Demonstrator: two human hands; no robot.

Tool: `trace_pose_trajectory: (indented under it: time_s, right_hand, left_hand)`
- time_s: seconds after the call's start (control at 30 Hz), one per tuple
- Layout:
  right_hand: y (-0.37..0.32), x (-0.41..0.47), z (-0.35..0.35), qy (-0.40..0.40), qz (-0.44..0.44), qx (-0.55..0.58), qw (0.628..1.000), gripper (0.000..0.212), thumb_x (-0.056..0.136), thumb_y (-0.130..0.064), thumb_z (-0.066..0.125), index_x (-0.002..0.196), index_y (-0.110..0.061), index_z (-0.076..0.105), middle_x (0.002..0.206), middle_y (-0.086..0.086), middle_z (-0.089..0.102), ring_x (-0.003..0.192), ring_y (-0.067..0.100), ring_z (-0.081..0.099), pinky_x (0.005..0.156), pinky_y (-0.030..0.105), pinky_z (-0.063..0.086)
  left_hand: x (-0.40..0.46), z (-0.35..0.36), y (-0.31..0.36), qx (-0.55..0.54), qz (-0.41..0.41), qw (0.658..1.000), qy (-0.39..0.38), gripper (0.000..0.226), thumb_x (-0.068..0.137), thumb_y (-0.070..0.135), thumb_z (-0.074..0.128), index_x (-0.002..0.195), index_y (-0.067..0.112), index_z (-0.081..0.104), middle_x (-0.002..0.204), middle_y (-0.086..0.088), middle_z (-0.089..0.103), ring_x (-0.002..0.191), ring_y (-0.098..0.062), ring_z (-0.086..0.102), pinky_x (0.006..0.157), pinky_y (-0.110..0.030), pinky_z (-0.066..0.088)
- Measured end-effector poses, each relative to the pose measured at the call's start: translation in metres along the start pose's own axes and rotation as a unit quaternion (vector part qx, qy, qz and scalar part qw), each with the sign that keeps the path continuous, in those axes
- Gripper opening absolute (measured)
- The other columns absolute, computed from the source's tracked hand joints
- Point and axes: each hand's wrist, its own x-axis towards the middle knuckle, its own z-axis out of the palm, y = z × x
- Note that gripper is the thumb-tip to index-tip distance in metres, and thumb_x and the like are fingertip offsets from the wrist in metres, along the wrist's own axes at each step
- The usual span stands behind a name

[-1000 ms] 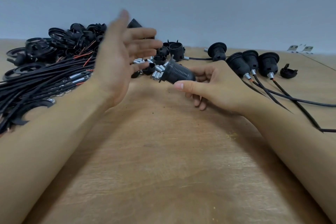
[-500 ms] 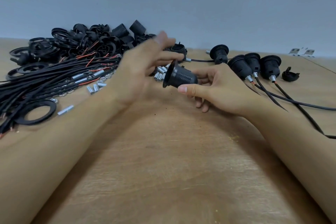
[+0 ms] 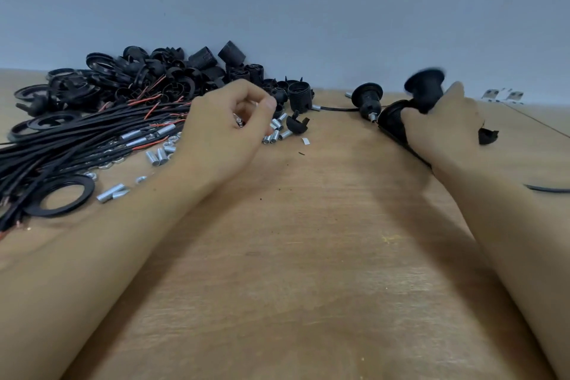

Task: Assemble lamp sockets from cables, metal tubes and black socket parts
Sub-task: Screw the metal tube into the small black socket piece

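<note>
My right hand grips a black socket, blurred, raised at the far right above another assembled socket that lies on the table. My left hand hovers with curled fingers over loose metal tubes; a small silvery piece shows inside its fingers. A bundle of black cables with red wire ends lies at the left. Behind it sits a heap of black socket parts.
One assembled socket with its cable stands near the wall. A black ring and more tubes lie front left. A black half shell and a small black piece rest on the wooden table.
My right hand has carried the black socket from the centre to the right, beside the assembled ones. My left hand dropped from the socket's mouth down to the metal tubes and curled.
</note>
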Motion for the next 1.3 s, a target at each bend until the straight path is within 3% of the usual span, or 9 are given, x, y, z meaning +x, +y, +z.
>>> trace_pose_trajectory:
  time_s: [0.1,0.23,0.33,0.5,0.6,0.77,0.9,1.03,1.3]
  right_hand:
    - [-0.004,-0.005,0.002,-0.046,0.012,-0.054,0.997,0.051,0.09,-0.019,0.052,0.135,-0.001,0.036,0.143,0.022,0.035,0.132,0.042,0.03,0.105,0.05,0.033]
    - [-0.005,-0.009,0.007,-0.068,0.004,-0.074,0.995,0.051,0.091,-0.019,0.052,0.136,-0.002,0.034,0.151,0.021,0.024,0.14,0.039,0.021,0.108,0.05,0.028]
    - [-0.005,-0.011,0.009,-0.049,-0.006,-0.074,0.996,0.062,0.091,-0.018,0.052,0.145,-0.003,0.025,0.158,0.02,0.01,0.146,0.037,0.008,0.113,0.049,0.02]
    - [-0.014,-0.023,0.009,0.021,-0.205,0.021,0.978,0.031,0.093,-0.014,0.054,0.123,-0.01,0.059,0.13,0.009,0.055,0.125,0.024,0.047,0.105,0.033,0.037]
    - [-0.031,-0.047,0.014,-0.072,-0.297,0.105,0.946,0.019,0.095,-0.011,0.055,0.104,-0.015,0.071,0.098,-0.005,0.069,0.09,0.003,0.06,0.081,0.012,0.046]
    - [-0.051,-0.078,0.041,-0.22,-0.468,-0.012,0.856,0.037,0.099,-0.019,0.053,0.136,-0.014,0.056,0.135,0.001,0.059,0.12,0.004,0.045,0.097,-0.004,0.018]
    - [-0.044,-0.071,0.056,-0.296,-0.429,-0.043,0.853,0.029,0.102,-0.015,0.044,0.125,-0.006,0.059,0.128,0.007,0.061,0.119,0.02,0.052,0.102,0.037,0.04]
    - [-0.039,-0.066,0.055,-0.218,-0.416,0.003,0.883,0.031,0.099,-0.012,0.048,0.128,-0.01,0.06,0.124,0.002,0.062,0.115,0.018,0.054,0.095,0.034,0.043]
    - [-0.039,-0.059,0.053,-0.194,-0.422,-0.074,0.882,0.027,0.099,-0.022,0.048,0.12,-0.015,0.064,0.108,0.003,0.061,0.106,0.022,0.052,0.09,0.035,0.04]
  left_hand:
    - [0.0,-0.002,-0.006,0.129,0.024,0.99,-0.043,0.011,0.094,0.033,0.06,0.094,0.027,0.07,0.084,0.018,0.066,0.084,0.009,0.056,0.074,-0.003,0.036]
    - [0.005,-0.004,-0.016,0.284,0.008,0.956,-0.071,0.028,0.093,0.036,0.059,0.116,0.023,0.066,0.116,0.0,0.062,0.116,-0.024,0.047,0.103,-0.042,0.039]
    - [0.007,-0.007,-0.02,0.331,0.0,0.94,-0.081,0.03,0.093,0.032,0.058,0.121,0.023,0.064,0.125,-0.002,0.059,0.121,-0.027,0.04,0.104,-0.043,0.036]
    - [0.008,-0.009,-0.025,0.354,0.001,0.931,-0.085,0.025,0.093,0.025,0.057,0.115,0.024,0.07,0.119,0.001,0.063,0.118,-0.026,0.038,0.101,-0.043,0.038]
    - [0.01,-0.009,-0.028,0.308,-0.022,0.947,-0.088,0.029,0.091,0.011,0.059,0.117,0.021,0.069,0.122,-0.004,0.059,0.118,-0.028,0.042,0.102,-0.04,0.04]
    - [0.016,-0.018,-0.028,0.203,-0.019,0.979,0.004,0.037,0.087,-0.004,0.057,0.116,0.015,0.067,0.12,-0.007,0.057,0.109,-0.021,0.058,0.098,-0.037,0.049]
    - [0.019,-0.024,-0.036,0.294,0.005,0.956,0.007,0.037,0.091,0.009,0.061,0.127,0.017,0.059,0.128,-0.007,0.057,0.122,-0.028,0.046,0.104,-0.034,0.036]
    - [0.019,-0.02,-0.028,0.252,0.105,0.962,0.021,0.022,0.09,0.012,0.062,0.111,0.015,0.067,0.108,0.001,0.066,0.104,-0.02,0.055,0.092,-0.026,0.039]
    - [0.023,-0.008,-0.041,0.43,0.02,0.897,-0.1,0.035,0.097,0.049,0.051,0.122,0.029,0.065,0.114,-0.001,0.063,0.114,-0.029,0.049,0.092,-0.043,0.039]
